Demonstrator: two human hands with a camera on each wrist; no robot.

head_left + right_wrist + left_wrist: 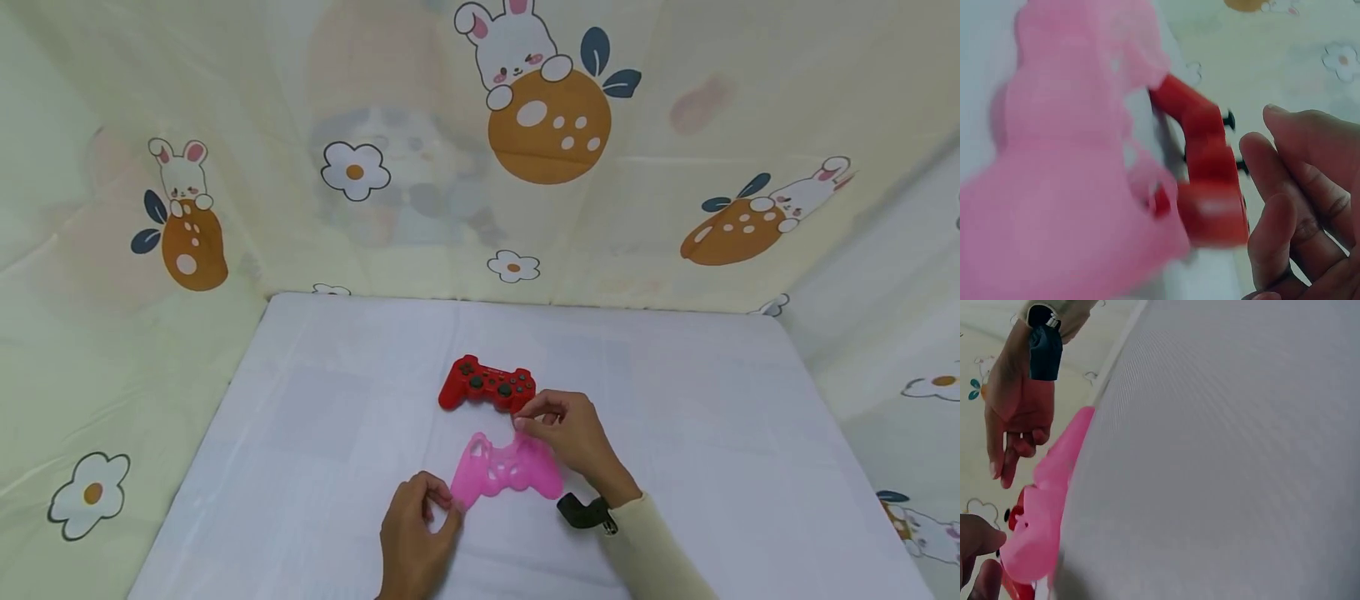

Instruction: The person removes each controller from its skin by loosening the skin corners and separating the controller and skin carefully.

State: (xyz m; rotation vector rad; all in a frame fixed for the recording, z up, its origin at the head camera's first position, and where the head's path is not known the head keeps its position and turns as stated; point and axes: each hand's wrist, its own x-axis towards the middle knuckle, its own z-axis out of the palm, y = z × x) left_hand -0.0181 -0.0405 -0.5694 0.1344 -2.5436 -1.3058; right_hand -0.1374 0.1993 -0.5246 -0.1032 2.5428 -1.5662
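A pink silicone controller cover [498,468] lies on the white table, its openings facing the far side. My left hand [417,527] pinches the end of the cover's left grip between thumb and fingertips. Beyond the cover sits a red game controller [489,383] with black thumbsticks and buttons. Over the space between the controller's right grip and the cover is my right hand [570,433]. In the right wrist view, its loosely bent fingers [1300,169] hold nothing, beside the controller.
The white table [315,417] is backed by a pale cloth [420,275] printed with rabbits, oranges and flowers. A dark strap [583,512] is on the right wrist, at the end of a cream sleeve [652,550].
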